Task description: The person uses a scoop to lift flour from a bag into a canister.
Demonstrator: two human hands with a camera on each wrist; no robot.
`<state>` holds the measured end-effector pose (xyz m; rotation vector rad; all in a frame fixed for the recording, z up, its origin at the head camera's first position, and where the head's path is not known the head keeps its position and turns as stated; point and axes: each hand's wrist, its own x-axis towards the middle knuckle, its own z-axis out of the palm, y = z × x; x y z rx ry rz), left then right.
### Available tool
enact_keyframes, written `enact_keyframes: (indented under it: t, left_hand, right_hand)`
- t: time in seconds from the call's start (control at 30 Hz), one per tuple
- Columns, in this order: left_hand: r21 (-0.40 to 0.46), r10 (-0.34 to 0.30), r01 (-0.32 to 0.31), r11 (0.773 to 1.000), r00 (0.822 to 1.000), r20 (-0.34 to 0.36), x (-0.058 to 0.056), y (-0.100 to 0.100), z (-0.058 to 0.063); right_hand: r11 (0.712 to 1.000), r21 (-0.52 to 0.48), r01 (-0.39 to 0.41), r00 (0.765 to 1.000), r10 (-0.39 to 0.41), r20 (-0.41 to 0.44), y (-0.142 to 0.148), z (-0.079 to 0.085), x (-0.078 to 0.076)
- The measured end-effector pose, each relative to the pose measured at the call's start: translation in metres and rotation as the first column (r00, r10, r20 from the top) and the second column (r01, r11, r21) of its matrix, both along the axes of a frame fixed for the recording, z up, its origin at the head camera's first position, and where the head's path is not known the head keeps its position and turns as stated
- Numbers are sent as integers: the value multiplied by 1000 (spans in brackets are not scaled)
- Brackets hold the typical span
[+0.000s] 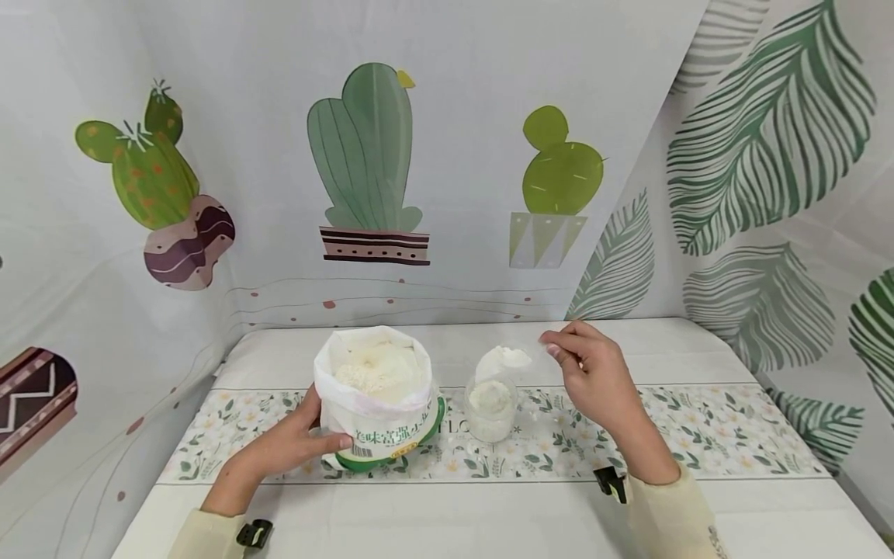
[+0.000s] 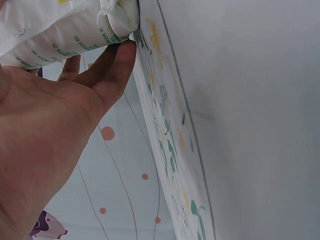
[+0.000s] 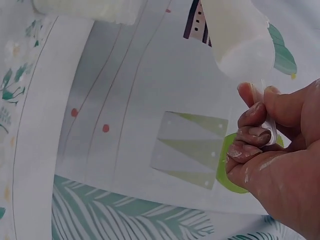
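An opened bag of flour (image 1: 382, 431), white with green print, stands on the table at centre left in the head view. My left hand (image 1: 289, 444) holds its left side, thumb across the front and fingers around behind. The left wrist view shows my fingers (image 2: 107, 75) against the lower part of the bag. My right hand (image 1: 595, 374) pinches the thin handle of a clear plastic scoop (image 3: 246, 59) heaped with white flour. In the head view the scoop is over the far rim of a clear cup (image 1: 491, 427) that has flour in it.
The table (image 1: 447, 512) has a white cover with a flower-print band (image 1: 670, 435) across it. Behind stands a cloth backdrop (image 1: 468, 155) printed with cacti and leaves. Each wrist wears a black strap mount, the right one (image 1: 611, 483) near the sleeve cuff.
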<state>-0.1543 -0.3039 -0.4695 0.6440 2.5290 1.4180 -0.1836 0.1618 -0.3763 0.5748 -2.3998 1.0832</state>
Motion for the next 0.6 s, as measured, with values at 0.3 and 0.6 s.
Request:
enact_keyframes:
  t: [0.3,0.6]
  left_hand:
    - [-2,7,-7,1000,1000,20,0,1,2]
    - [14,10,-10,1000,999,40,-1,2,0]
  right_hand:
    - [997,79,-22,996,15,84,3,-6,-3]
    - [988,145,-55,995,42,89,0,-15,-5]
